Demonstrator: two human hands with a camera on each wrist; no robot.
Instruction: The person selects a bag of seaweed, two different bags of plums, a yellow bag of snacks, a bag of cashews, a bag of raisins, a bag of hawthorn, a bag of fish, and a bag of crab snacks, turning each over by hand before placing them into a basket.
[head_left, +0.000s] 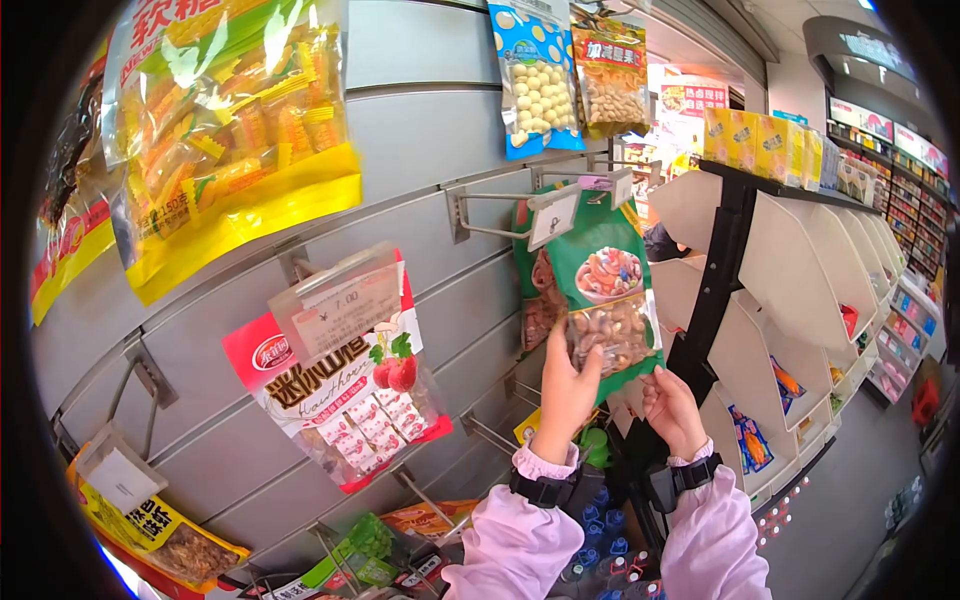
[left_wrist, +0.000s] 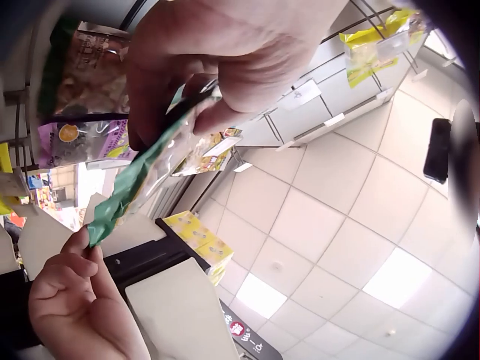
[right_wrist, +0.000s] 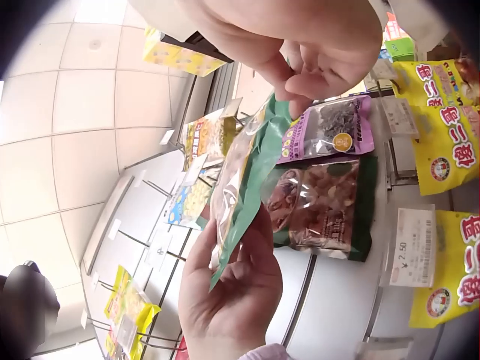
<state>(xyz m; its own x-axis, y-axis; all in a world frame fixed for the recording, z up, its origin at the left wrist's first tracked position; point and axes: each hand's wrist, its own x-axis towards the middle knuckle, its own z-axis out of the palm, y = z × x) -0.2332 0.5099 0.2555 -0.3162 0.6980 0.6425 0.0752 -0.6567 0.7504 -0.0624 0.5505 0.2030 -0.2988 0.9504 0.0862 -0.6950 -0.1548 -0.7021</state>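
Your left hand grips the green nut packet, fingers curled round its lower left edge. Your right hand pinches the packet's bottom right corner between thumb and fingertips. The packet stands upright just above both sets of fingers, its top by the peg hook and price tag. 1 more nut packet hangs behind it, just left of your left fingers. The red strawberry bag is well to the left
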